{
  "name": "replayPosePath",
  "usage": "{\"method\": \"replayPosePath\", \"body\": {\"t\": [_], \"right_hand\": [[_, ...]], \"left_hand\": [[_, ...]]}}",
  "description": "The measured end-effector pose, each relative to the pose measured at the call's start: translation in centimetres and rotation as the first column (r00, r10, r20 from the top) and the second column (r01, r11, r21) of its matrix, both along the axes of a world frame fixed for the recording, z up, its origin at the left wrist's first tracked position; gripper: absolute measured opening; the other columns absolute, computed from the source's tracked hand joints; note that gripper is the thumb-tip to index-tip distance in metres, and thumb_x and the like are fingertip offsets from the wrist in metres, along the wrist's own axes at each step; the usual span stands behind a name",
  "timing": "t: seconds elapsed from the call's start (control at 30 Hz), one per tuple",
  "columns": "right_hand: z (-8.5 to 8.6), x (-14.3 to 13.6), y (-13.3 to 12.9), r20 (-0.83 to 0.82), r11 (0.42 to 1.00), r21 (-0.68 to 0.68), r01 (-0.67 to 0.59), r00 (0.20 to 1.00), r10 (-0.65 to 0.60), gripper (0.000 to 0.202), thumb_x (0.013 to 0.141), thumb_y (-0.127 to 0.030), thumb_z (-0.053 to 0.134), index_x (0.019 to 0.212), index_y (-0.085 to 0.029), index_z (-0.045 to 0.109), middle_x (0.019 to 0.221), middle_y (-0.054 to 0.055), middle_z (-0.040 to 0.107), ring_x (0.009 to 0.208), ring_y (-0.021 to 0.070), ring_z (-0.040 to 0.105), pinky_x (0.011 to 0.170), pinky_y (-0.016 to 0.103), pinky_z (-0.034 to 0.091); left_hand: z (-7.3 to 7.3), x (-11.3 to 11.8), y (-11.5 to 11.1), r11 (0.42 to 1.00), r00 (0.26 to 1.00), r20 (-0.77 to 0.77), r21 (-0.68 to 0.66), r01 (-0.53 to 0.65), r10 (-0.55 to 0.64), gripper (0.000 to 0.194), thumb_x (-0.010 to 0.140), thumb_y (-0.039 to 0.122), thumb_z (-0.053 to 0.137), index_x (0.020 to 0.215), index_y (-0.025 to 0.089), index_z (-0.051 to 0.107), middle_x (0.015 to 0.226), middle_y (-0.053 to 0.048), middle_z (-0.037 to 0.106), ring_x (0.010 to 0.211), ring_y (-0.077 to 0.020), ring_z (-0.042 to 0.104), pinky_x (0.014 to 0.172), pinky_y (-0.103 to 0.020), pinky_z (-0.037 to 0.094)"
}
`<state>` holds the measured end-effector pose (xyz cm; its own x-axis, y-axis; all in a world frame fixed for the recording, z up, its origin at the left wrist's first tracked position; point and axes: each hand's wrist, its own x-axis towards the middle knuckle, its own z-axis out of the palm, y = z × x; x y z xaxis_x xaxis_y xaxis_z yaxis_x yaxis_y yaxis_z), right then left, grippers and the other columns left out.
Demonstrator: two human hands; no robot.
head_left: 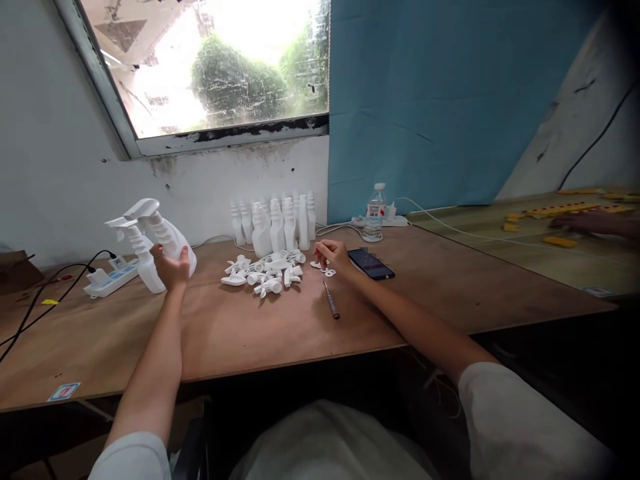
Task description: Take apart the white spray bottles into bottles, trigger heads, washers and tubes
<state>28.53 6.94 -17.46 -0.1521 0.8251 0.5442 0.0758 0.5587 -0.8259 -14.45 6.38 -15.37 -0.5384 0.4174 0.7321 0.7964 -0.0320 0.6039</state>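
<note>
At the left, my left hand (173,267) is closed around a white spray bottle (173,233), which leans to the left. A second white spray bottle (145,257) stands close beside it, by my fingertips; whether they touch it I cannot tell. My right hand (333,255) is lowered over several small white rings (329,272), its fingers drawn together. What sits between those fingertips, if anything, is too small to make out. A pile of white spray heads (273,270) lies between my hands. Below my right hand rests a dark pen-like tool (331,301).
Several white bottles without spray heads (277,223) stand behind the pile. A phone (371,263) and a water bottle (375,213) are at the right. A power strip (113,277) with black cables lies left. Another person's hand (583,222) is among yellow pieces far right.
</note>
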Motion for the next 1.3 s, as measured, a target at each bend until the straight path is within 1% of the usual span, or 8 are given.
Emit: {"method": "replayPosePath", "body": {"t": [0.1,0.23,0.43,0.6,1.0,1.07,1.17,1.3], "right_hand": [[-1.1,-0.2,0.4,0.055,0.998,0.010,0.063,0.996,-0.063,0.043,0.083,-0.055,0.053,0.064,-0.016,0.056,0.048,0.000,0.058,0.032,0.0090,0.047,0.032,0.020,0.030],[-2.3,-0.5,0.7,0.171,0.995,0.008,0.104,0.980,-0.104,0.042,0.089,-0.050,0.051,0.066,-0.015,0.057,0.047,-0.004,0.053,0.033,0.0070,0.044,0.034,0.020,0.030],[-3.9,-0.4,1.4,0.339,0.989,-0.020,0.145,0.932,-0.130,0.032,0.095,-0.040,0.053,0.081,-0.012,0.060,0.061,-0.005,0.055,0.045,0.0048,0.048,0.046,0.018,0.044],[-4.5,-0.4,1.8,0.419,0.987,-0.016,0.158,0.898,-0.137,0.028,0.095,-0.037,0.054,0.088,-0.011,0.061,0.071,-0.002,0.060,0.055,0.0068,0.055,0.052,0.021,0.049],[-4.5,-0.4,1.7,0.478,0.987,0.046,0.153,0.864,-0.156,0.032,0.096,-0.038,0.053,0.081,-0.012,0.061,0.063,-0.004,0.057,0.050,0.0060,0.052,0.051,0.020,0.047],[-4.5,-0.4,1.7,0.480,0.987,0.049,0.151,0.863,-0.156,0.032,0.096,-0.039,0.053,0.080,-0.012,0.061,0.063,-0.004,0.057,0.050,0.0062,0.053,0.051,0.021,0.048],[-4.7,-0.4,1.9,0.485,0.988,0.044,0.147,0.862,-0.150,0.032,0.096,-0.039,0.052,0.081,-0.012,0.061,0.064,-0.004,0.057,0.050,0.0061,0.052,0.051,0.021,0.047],[-5.0,-0.3,2.3,0.491,0.989,0.035,0.140,0.860,-0.139,0.032,0.096,-0.040,0.052,0.082,-0.012,0.061,0.064,-0.004,0.057,0.049,0.0060,0.052,0.050,0.020,0.047]], "left_hand": [[-1.4,-1.8,0.0,0.998,0.999,0.026,-0.044,-0.045,0.046,0.056,0.082,0.042,0.058,0.124,0.011,0.037,0.127,-0.022,0.051,0.119,-0.0377,0.051,0.100,-0.050,0.040],[-2.4,-3.0,0.1,0.992,0.995,0.031,-0.088,-0.090,0.093,0.057,0.080,0.043,0.062,0.122,0.012,0.039,0.123,-0.022,0.054,0.116,-0.0401,0.052,0.099,-0.053,0.038],[-3.3,-3.9,0.6,0.985,0.991,0.012,-0.113,-0.129,0.131,0.062,0.076,0.046,0.066,0.123,0.012,0.042,0.119,-0.021,0.057,0.115,-0.0416,0.052,0.098,-0.056,0.036],[-3.6,-4.1,1.0,0.978,0.983,0.020,-0.110,-0.178,0.181,0.063,0.076,0.044,0.069,0.123,0.011,0.044,0.118,-0.021,0.056,0.113,-0.0405,0.052,0.098,-0.057,0.035],[-3.3,-2.9,-0.7,0.970,0.975,-0.038,-0.101,-0.220,0.217,0.058,0.073,0.045,0.073,0.117,0.012,0.054,0.131,-0.021,0.041,0.122,-0.0418,0.035,0.097,-0.058,0.030],[-3.3,-2.7,-1.3,0.970,0.975,-0.068,-0.104,-0.219,0.213,0.067,0.071,0.045,0.075,0.126,0.014,0.049,0.137,-0.019,0.035,0.127,-0.0411,0.030,0.100,-0.058,0.025],[-3.4,-2.4,-1.8,0.969,0.973,-0.097,-0.110,-0.220,0.209,0.091,0.069,0.047,0.078,0.141,0.018,0.030,0.146,-0.020,0.022,0.132,-0.0408,0.022,0.103,-0.061,0.018],[-3.7,-2.4,-1.9,0.953,0.974,-0.025,-0.205,-0.224,0.224,0.116,0.062,0.047,0.083,0.148,0.022,0.010,0.148,-0.022,0.013,0.135,-0.0426,0.016,0.103,-0.065,0.017]]}}
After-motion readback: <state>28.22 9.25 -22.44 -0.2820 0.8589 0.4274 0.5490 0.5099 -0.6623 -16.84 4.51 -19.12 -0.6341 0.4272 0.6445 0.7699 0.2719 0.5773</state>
